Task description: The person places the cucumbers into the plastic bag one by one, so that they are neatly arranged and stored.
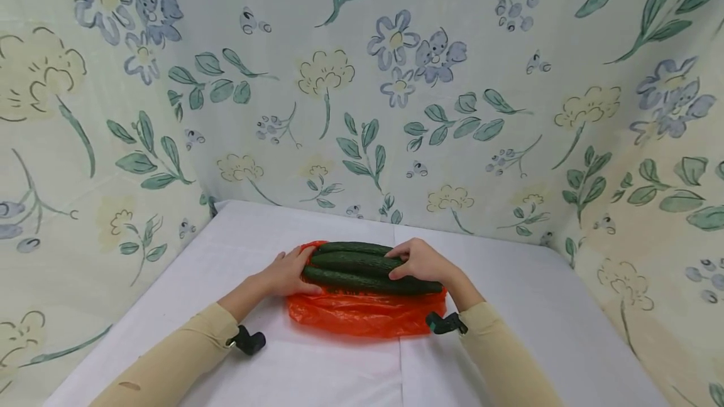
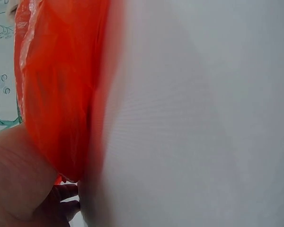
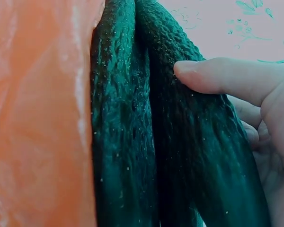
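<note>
Several dark green cucumbers (image 1: pixel 353 262) lie side by side on a red plastic bag (image 1: pixel 362 319), partly inside it. My left hand (image 1: pixel 287 272) holds the bag at the cucumbers' left ends, thumb at the front and fingers toward the back. In the left wrist view, the bag (image 2: pixel 61 90) hides part of that hand. Near the right ends, my right hand (image 1: pixel 421 262) grips a cucumber. The right wrist view has the thumb on the near side of this cucumber (image 3: pixel 213 142) and fingers behind it, with another cucumber (image 3: pixel 120 127) alongside.
A white cloth (image 1: pixel 317 369) covers the table beneath the bag. Flower-patterned curtains (image 1: pixel 362 80) enclose the back and both sides. A small black camera is worn on each wrist, the left one (image 1: pixel 249 340) and the right one (image 1: pixel 444 323).
</note>
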### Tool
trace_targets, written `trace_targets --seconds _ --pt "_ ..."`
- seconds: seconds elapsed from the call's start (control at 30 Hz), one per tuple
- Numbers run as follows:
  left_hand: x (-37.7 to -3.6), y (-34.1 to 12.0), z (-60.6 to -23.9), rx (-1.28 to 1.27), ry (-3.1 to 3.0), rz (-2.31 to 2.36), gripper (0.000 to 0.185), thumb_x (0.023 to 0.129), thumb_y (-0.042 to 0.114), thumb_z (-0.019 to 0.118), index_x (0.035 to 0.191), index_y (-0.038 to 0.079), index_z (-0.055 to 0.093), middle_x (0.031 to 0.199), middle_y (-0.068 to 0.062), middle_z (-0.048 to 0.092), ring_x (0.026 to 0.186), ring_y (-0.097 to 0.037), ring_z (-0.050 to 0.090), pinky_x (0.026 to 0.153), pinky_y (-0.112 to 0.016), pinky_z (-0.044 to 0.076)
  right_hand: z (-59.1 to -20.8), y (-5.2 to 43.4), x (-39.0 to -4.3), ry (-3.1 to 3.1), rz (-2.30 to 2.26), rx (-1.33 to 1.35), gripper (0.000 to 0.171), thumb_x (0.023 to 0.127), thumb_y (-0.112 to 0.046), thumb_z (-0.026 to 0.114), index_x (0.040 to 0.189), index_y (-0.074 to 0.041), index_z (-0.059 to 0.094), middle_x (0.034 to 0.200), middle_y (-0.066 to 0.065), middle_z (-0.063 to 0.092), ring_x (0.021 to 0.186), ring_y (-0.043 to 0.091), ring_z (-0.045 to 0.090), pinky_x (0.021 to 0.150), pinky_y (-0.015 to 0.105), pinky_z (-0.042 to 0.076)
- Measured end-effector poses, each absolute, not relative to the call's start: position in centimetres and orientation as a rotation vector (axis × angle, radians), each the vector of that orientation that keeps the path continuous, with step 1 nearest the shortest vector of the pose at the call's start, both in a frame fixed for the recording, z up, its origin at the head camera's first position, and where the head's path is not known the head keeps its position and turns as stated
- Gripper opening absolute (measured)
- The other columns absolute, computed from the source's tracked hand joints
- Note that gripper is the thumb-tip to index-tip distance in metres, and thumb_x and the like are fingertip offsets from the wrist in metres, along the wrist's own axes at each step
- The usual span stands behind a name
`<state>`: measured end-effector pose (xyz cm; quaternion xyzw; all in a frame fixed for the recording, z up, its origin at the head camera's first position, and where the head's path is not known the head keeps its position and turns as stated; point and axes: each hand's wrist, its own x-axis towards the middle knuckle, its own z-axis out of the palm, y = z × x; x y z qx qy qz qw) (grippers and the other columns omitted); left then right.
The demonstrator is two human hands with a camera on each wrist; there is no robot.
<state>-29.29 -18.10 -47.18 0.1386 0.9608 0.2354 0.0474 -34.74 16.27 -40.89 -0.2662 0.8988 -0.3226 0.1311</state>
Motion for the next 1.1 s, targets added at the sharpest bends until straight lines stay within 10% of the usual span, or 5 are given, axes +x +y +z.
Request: trace_targets --seconds 0.5,0.67,1.1 --pt "-29.2 -18.7 -47.2 0.404 2.927 0.712 0.110 0.075 0.062 0.080 0.157 0.009 0.029 0.154 -0.019 0.039 0.143 -0.036 0.038 0.121 -0.064 0.017 -41.2 15.1 -34.0 2.687 -0.789 -0.784 0.042 0.079 -0.020 0.087 0.119 -0.016 0.075 0.127 0.004 0.069 0.113 0.026 0.067 0.096 0.043 0.056" --pt "-29.4 -18.8 -47.2 0.412 2.934 0.712 0.111 0.074 0.063 0.080 0.157 0.009 0.029 0.154 -0.019 0.040 0.143 -0.036 0.038 0.121 -0.064 0.017 -40.9 14.6 -33.5 2.717 -0.720 -0.756 0.043 0.081 -0.017 0.085 0.122 -0.016 0.074 0.089 0.001 0.057 0.086 0.017 0.057 0.073 0.033 0.047" --pt "-29.4 -19.8 -47.3 0.448 2.806 0.869 0.105 0.077 0.057 0.081 0.157 0.013 0.029 0.151 -0.012 0.045 0.140 -0.033 0.041 0.120 -0.063 0.024 -41.7 16.7 -33.0 2.756 -0.817 -0.878 0.034 0.090 -0.020 0.076 0.124 -0.018 0.072 0.063 -0.003 0.038 0.058 0.013 0.039 0.058 0.025 0.036"
